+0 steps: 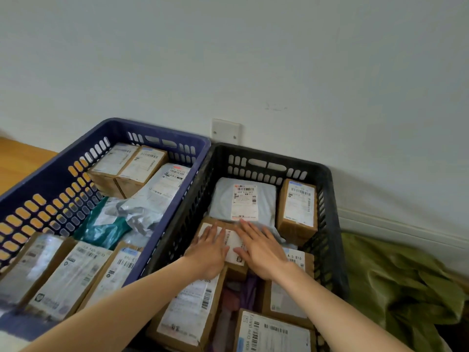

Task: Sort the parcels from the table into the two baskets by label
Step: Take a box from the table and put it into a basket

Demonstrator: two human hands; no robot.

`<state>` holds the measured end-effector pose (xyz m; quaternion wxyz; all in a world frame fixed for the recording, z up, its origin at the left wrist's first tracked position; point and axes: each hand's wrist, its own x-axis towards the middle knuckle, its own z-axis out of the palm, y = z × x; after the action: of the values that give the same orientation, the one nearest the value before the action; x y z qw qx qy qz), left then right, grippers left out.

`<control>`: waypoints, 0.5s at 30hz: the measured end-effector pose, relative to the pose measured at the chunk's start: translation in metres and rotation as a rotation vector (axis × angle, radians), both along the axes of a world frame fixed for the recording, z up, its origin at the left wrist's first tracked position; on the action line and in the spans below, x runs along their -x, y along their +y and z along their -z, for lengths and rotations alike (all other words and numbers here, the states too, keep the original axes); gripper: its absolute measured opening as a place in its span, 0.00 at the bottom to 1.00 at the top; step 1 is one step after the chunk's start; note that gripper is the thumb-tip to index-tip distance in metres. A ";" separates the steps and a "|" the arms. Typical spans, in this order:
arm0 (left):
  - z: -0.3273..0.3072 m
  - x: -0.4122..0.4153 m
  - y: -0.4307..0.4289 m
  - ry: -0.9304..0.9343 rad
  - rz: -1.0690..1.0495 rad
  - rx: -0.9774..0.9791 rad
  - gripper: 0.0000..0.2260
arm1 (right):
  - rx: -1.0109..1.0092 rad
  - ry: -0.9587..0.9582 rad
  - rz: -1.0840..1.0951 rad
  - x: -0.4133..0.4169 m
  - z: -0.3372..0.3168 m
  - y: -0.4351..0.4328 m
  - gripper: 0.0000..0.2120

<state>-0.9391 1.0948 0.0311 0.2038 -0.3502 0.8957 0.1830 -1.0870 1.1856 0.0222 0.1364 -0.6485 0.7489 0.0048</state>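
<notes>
Parcel [231,239] under two flat hands in the black basket [276,156].
A pale wall with a blank cover plate [226,131] rises beyond the hands. Wooden floor [20,161] shows far to their left, and a rumpled green cloth [396,283] lies to their right. A blue basket [162,133], packed with boxes and mailers, sits just left of the black one. Past the fingertips lies a grey mailer [220,201] with a white label, and a taller box [298,209] stands to its right. The left hand [208,250] and right hand [261,250] rest side by side, fingers straight, pressing on the parcel's label. The parcel lies directly beneath them among other boxes.
</notes>
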 end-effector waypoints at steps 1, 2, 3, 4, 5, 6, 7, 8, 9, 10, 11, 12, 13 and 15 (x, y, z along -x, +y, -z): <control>0.000 -0.002 -0.001 0.006 -0.010 -0.002 0.26 | 0.028 -0.013 -0.008 0.001 -0.001 -0.001 0.28; 0.000 -0.003 -0.002 0.012 -0.019 -0.003 0.26 | 0.057 -0.025 -0.015 0.001 -0.002 -0.003 0.28; -0.001 -0.005 -0.003 0.019 -0.027 -0.001 0.26 | 0.083 -0.037 -0.018 0.002 -0.004 -0.005 0.28; -0.003 -0.006 -0.004 0.028 -0.033 0.004 0.26 | 0.100 -0.050 -0.015 0.002 -0.008 -0.007 0.27; -0.007 -0.007 -0.004 0.041 -0.034 0.016 0.26 | 0.114 -0.063 -0.008 0.001 -0.012 -0.009 0.27; -0.012 -0.008 -0.003 0.064 -0.029 0.034 0.26 | 0.130 -0.070 0.002 0.000 -0.018 -0.011 0.27; -0.018 -0.009 -0.003 0.101 -0.021 0.053 0.26 | 0.150 -0.075 0.017 -0.001 -0.025 -0.014 0.27; -0.025 -0.011 -0.004 0.150 -0.013 0.066 0.26 | 0.177 -0.082 0.038 -0.003 -0.033 -0.018 0.26; -0.032 -0.013 -0.005 0.200 -0.005 0.075 0.26 | 0.207 -0.090 0.062 -0.005 -0.040 -0.022 0.26; -0.040 -0.015 -0.008 0.244 0.004 0.084 0.26 | 0.239 -0.095 0.083 -0.008 -0.048 -0.027 0.26; -0.049 -0.019 -0.010 0.288 0.011 0.093 0.26 | 0.264 -0.094 0.099 -0.012 -0.056 -0.033 0.26; -0.057 -0.023 -0.013 0.335 0.016 0.100 0.25 | 0.283 -0.089 0.109 -0.017 -0.064 -0.040 0.26; -0.067 -0.028 -0.015 0.380 0.021 0.110 0.25 | 0.298 -0.087 0.116 -0.024 -0.072 -0.047 0.26; -0.085 -0.041 -0.021 0.455 0.027 0.145 0.25 | 0.328 -0.102 0.127 -0.040 -0.087 -0.061 0.25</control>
<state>-0.8981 1.0740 0.1159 -0.0267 -0.3017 0.9340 0.1896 -1.0473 1.1249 0.1092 0.0663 -0.6130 0.7711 -0.1589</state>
